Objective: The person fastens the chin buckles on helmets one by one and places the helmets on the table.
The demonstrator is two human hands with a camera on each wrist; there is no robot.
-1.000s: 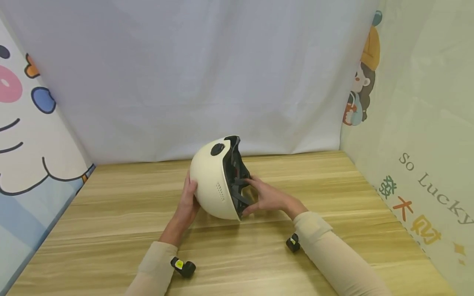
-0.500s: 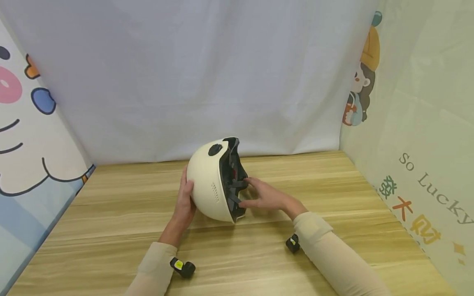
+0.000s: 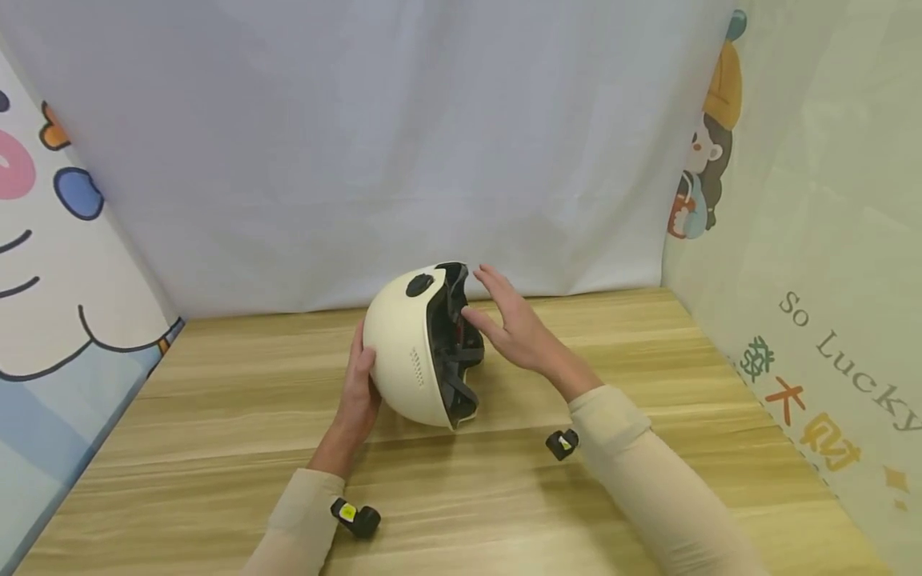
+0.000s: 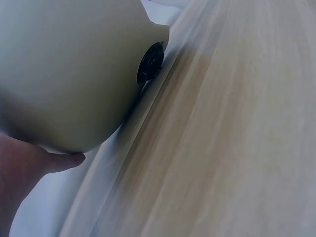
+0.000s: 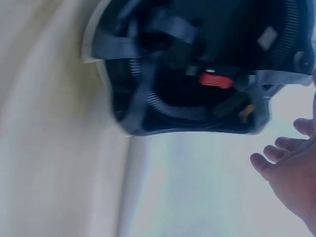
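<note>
A cream-white helmet (image 3: 403, 352) is tipped on its side over the table, its dark lined opening facing right. My left hand (image 3: 358, 388) holds its rounded crown from the left, thumb on the near side and the other fingers mostly hidden behind the shell. In the left wrist view the thumb (image 4: 66, 162) lies against the shell. My right hand (image 3: 515, 324) is off the straps, fingers extended, close to the upper part of the opening. Dark straps (image 3: 461, 376) cross the inside, and the right wrist view shows a red buckle piece (image 5: 216, 80) there.
The wood-grain table (image 3: 216, 448) ends at a pale curtain (image 3: 403, 160) behind the helmet. Printed cloth panels stand at the left (image 3: 50, 264) and right (image 3: 807, 264). A small black camera (image 3: 355, 518) is on the left wrist, another (image 3: 562, 442) on the right.
My right hand has let go of the straps at the lower opening and moved up beside the upper rim, fingers spread. The helmet shifted slightly left, with my left hand still holding it.
</note>
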